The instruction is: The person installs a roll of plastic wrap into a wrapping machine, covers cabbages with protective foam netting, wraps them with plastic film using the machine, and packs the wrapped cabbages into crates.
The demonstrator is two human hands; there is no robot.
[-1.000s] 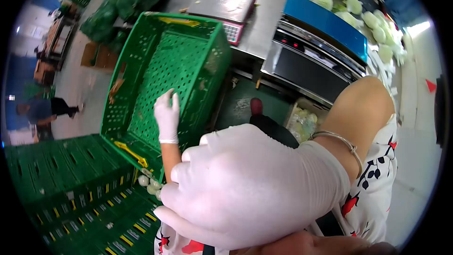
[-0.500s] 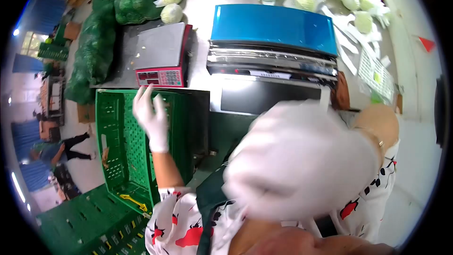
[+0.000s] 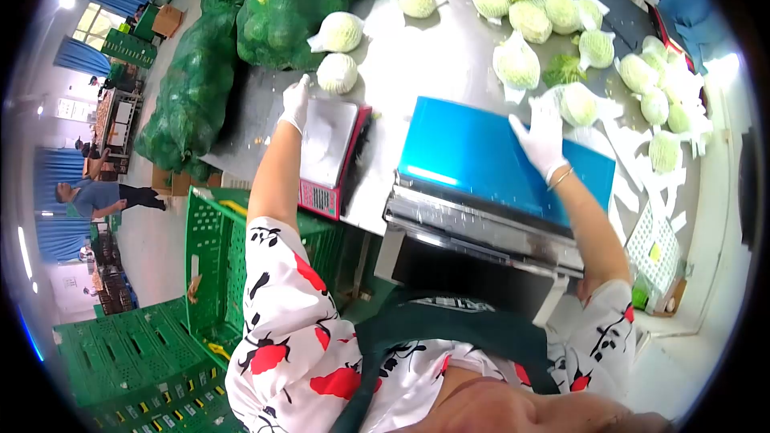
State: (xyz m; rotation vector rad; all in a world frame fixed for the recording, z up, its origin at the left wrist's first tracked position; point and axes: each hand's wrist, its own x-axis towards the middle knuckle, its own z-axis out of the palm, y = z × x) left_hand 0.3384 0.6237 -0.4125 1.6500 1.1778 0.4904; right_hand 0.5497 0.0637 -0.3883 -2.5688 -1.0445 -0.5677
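Sleeved cabbage (image 3: 337, 73), pale green and rounded beneath a white mesh, lay on the smooth metal tabletop (image 3: 377, 108), just beyond the fingertips of the left hand (image 3: 295, 104). That hand, in a thin white glove, reached along the side of the scale (image 3: 330, 132), near the far end of its flat, shiny plate; nothing showed in its grasp, though how tightly its fingers were curled I could not tell. The right hand (image 3: 541, 140), gloved alike, was open and holding nothing visible, its thumb spread well away from its extended fingers. It lay over the glossy blue cover (image 3: 465, 144) of a boxy machine, the fingertips near a second netted cabbage (image 3: 579, 104); whether they touched its wrapping was unclear.

Farther out, more netted cabbages (image 3: 529, 22) were heaped across the table, the mesh gathered into pale tails at some ends. White strips (image 3: 630, 162) lay loosely tangled beside the machine. On the left, green net sacks (image 3: 184, 100) bulged with round, leafy heads. Below the scale stood a green crate (image 3: 215, 273) of perforated plastic, near slatted green crates. Well beyond, a person (image 3: 96, 196) in dark trousers stood on the pale floor.
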